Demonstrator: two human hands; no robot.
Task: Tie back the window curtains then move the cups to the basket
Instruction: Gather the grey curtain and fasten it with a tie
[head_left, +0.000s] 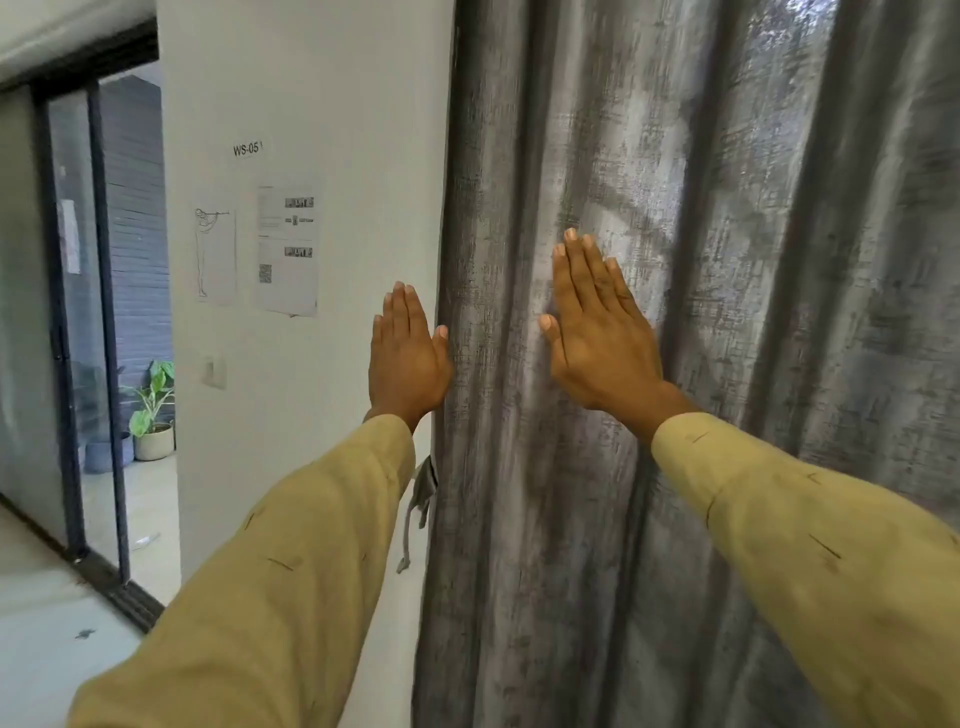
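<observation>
A grey streaked curtain hangs in folds over the right half of the view. My left hand is flat with its fingers together, held up at the curtain's left edge where it meets the white wall. Over a fold of the fabric lies my right hand, also flat and holding nothing. A grey tieback strap dangles against the wall just below my left wrist, beside the curtain edge. No cups or basket are in view.
A white wall carries a "WS-05" label and taped paper sheets. A light switch sits lower. At the left, a dark-framed sliding glass door stands with potted plants beyond.
</observation>
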